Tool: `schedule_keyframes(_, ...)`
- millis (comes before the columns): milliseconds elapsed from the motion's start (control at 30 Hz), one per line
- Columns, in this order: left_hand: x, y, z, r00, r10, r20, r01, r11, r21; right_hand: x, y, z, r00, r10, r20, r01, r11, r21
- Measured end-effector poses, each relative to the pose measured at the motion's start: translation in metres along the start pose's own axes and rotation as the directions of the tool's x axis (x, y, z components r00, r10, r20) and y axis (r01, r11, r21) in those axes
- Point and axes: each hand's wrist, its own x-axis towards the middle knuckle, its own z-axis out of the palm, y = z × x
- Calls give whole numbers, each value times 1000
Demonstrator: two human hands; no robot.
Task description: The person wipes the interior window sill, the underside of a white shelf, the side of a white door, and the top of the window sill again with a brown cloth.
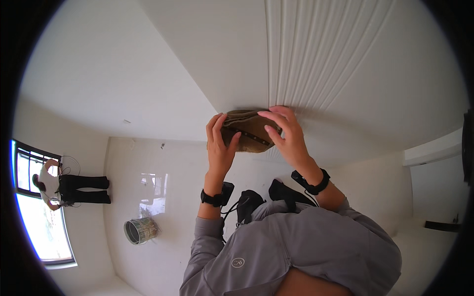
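Between my two raised hands is a brown cloth piece (248,131), folded along its upper edge, with a dark band bearing several small light dots across it. My left hand (220,138) holds its left side, fingers behind the edge and thumb in front. My right hand (287,133) is at its right side, its fingers curved at the upper right edge; how firmly they grip cannot be told. Past the cloth rises a white wall with vertical ribbed molding (307,55).
A bucket (142,230) stands on the glossy pale floor (177,185) to the left. Farther left, another person (70,188) stands at a bright window (44,229) with dark frames. A dark object (442,226) is at the far right.
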Motion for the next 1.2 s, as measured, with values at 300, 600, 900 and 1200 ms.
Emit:
schedule_keyframes(300,-35,-48,44,972,178,153,-211,949,236,-19,31,64,982,-55,178,129,892,-434)
schedule_keyframes(600,26,-17,50,765,322,558,-481,861,163,-9,45,25,912,316,261,-267,941,-206)
schedule_keyframes(900,12,-7,87,800,381,464,-474,875,98,-64,54,40,859,452,-240,-484,870,-94)
schedule_keyframes(1200,20,-59,47,697,634,335,-648,757,-84,-15,24,78,973,88,-214,-207,748,-631)
